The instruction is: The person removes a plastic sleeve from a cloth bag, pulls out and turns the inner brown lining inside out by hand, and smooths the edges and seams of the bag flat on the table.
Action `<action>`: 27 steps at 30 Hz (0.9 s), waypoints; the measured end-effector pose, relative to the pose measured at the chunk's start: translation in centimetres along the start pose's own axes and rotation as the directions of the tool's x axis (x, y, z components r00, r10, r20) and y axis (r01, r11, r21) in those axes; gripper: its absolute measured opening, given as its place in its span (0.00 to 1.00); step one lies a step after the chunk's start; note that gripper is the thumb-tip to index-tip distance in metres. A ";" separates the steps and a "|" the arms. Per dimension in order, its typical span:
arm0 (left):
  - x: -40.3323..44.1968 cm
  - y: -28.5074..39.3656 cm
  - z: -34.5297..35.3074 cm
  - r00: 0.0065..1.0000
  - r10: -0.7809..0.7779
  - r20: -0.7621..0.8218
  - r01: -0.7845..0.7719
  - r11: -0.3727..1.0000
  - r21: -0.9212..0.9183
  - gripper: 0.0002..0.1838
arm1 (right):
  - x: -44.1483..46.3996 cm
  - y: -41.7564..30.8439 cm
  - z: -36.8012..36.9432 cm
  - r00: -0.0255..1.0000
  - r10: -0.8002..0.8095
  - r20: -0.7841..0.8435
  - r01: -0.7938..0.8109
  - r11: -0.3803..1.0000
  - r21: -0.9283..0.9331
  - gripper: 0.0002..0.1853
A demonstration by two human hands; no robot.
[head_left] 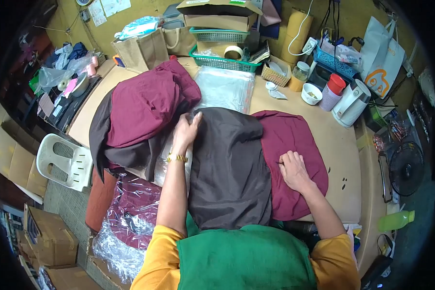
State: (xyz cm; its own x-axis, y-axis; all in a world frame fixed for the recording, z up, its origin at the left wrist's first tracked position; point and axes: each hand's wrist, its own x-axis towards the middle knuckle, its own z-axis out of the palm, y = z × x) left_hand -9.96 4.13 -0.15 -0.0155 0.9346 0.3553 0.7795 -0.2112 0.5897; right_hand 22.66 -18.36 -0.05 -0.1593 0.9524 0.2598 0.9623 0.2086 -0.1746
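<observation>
A dark brown-black cloth lies in front of me, joined or overlapped along its right side by a maroon cloth. At the dark cloth's upper left corner, my left hand is closed on the edge, thumb on top. My right hand rests on the maroon cloth with fingers bent and drawn together, seeming to pinch it near the seam. Left of my left hand is a heaped maroon and dark garment pile. Clear plastic bags lie flat beyond the dark cloth.
Green baskets with tape and boxes stand at the back of the table. A white kettle, cups and a jar line the back right. A white plastic stool and plastic-wrapped maroon goods are at left.
</observation>
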 end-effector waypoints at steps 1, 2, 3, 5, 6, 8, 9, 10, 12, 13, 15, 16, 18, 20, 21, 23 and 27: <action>1.3 -0.8 0.7 0.948 -0.100 0.302 0.250 0.821 -0.514 0.24 | -0.1 0.5 -0.1 1.000 -0.002 0.000 0.002 1.000 0.000 0.12; 2.1 -1.7 1.6 0.876 -0.035 0.481 0.423 0.534 -0.732 0.30 | -0.2 1.1 -0.2 0.999 0.023 0.034 -0.023 1.000 -0.007 0.10; 2.8 -2.8 2.8 0.768 0.031 0.639 0.624 0.188 -0.759 0.37 | -0.1 1.4 -0.3 0.997 0.050 0.065 -0.049 0.999 -0.016 0.07; 1.4 -0.3 2.4 0.838 -0.076 0.540 0.535 0.300 -0.789 0.42 | 1.8 -0.7 -4.8 0.947 0.246 0.207 -0.299 0.911 0.283 0.06; 0.6 1.1 2.5 0.892 -0.166 0.420 0.450 0.415 -0.791 0.47 | 2.9 -1.6 -6.4 0.841 0.368 0.396 -0.534 0.677 0.506 0.06; 0.0 2.0 3.1 0.931 -0.202 0.304 0.364 0.594 -0.717 0.54 | 4.5 -2.5 -6.8 0.954 0.282 0.099 -0.283 0.744 0.605 0.08; -0.4 2.4 2.9 0.921 -0.174 0.348 0.382 0.570 -0.727 0.54 | 5.6 -4.1 -7.3 0.974 0.194 -0.115 -0.093 0.809 0.580 0.09; -0.7 2.9 2.6 0.911 -0.143 0.387 0.399 0.546 -0.737 0.54 | 6.7 -5.6 -7.9 0.970 0.199 -0.138 -0.067 0.767 0.638 0.10; -2.5 4.9 1.4 0.871 -0.039 0.490 0.490 0.138 -0.861 0.56 | 9.2 -6.8 -7.7 0.971 0.229 -0.070 -0.093 0.631 0.770 0.11; -4.0 5.4 0.4 0.894 0.095 0.437 0.421 0.154 -0.894 0.57 | 10.5 -7.3 -7.0 0.965 0.200 -0.168 0.004 0.632 0.775 0.13; -7.5 7.0 -2.3 0.879 0.289 0.378 0.346 0.159 -0.925 0.58 | 12.1 -8.5 -6.2 0.956 0.156 -0.248 0.102 0.617 0.780 0.20; -9.1 7.8 -3.7 0.859 0.350 0.374 0.339 0.160 -0.927 0.58 | 12.6 -8.8 -6.1 0.962 0.138 -0.235 0.106 0.603 0.790 0.23; -11.7 7.4 -4.8 0.861 0.343 0.375 0.314 0.221 -0.923 0.56 | 12.6 -7.9 -4.2 0.997 -0.053 -0.049 0.069 0.533 0.844 0.34; -13.2 6.9 -6.0 0.867 0.318 0.384 0.332 0.207 -0.920 0.53 | 11.6 -8.4 -4.8 0.949 -0.246 0.198 -0.072 0.443 0.894 0.39; -13.6 6.5 -6.5 0.861 0.271 0.430 0.387 0.198 -0.901 0.52 | 11.1 -8.0 -3.3 0.945 -0.290 0.153 -0.020 0.413 0.911 0.40; -14.3 5.7 -6.7 0.905 0.203 0.374 0.306 0.298 -0.904 0.50 | 10.0 -8.7 -3.0 0.949 -0.246 0.198 -0.101 0.356 0.929 0.30; -14.8 6.8 -8.3 0.965 0.115 0.234 0.182 0.342 -0.922 0.47 | 8.5 -9.6 -2.0 0.956 0.010 0.293 -0.270 0.421 0.866 0.13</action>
State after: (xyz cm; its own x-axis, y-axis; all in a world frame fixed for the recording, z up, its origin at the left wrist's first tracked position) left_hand -9.66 -13.50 4.60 0.2212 0.9448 0.2418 -0.3136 -0.1658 0.9350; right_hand 12.54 -12.68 5.76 -0.2069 0.9778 -0.0322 0.2569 0.0226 -0.9662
